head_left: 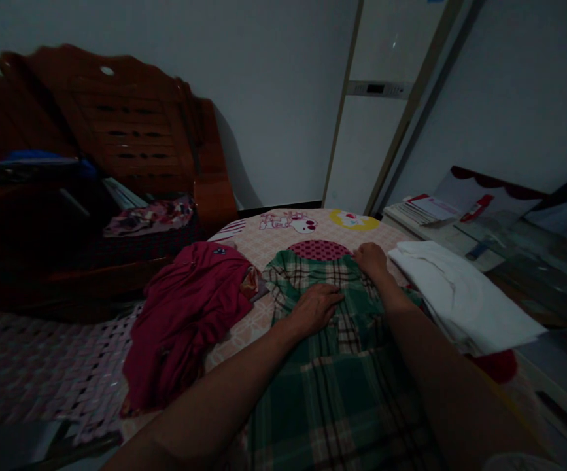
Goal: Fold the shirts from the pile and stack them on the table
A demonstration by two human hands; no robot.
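A green plaid garment [322,392] lies spread over a round table with a patterned cloth [244,337]; whether it is a shirt or a dress I cannot tell. My left hand [315,306] rests flat on its upper middle, fingers stretched out. At the garment's far right corner my right hand [371,258] has its fingers curled closed on the fabric edge. Left of the garment is a crumpled magenta piece of clothing [189,314]. A folded white cloth [460,294] lies to the right, beyond my right forearm.
A wooden bench [131,131] with clothes and other items stands at the back left. Behind the table is a tall white cabinet-like unit [371,144] with a small display. A side table with papers [428,208] and a glass top stands at right. A pink woven surface [42,366] lies at left.
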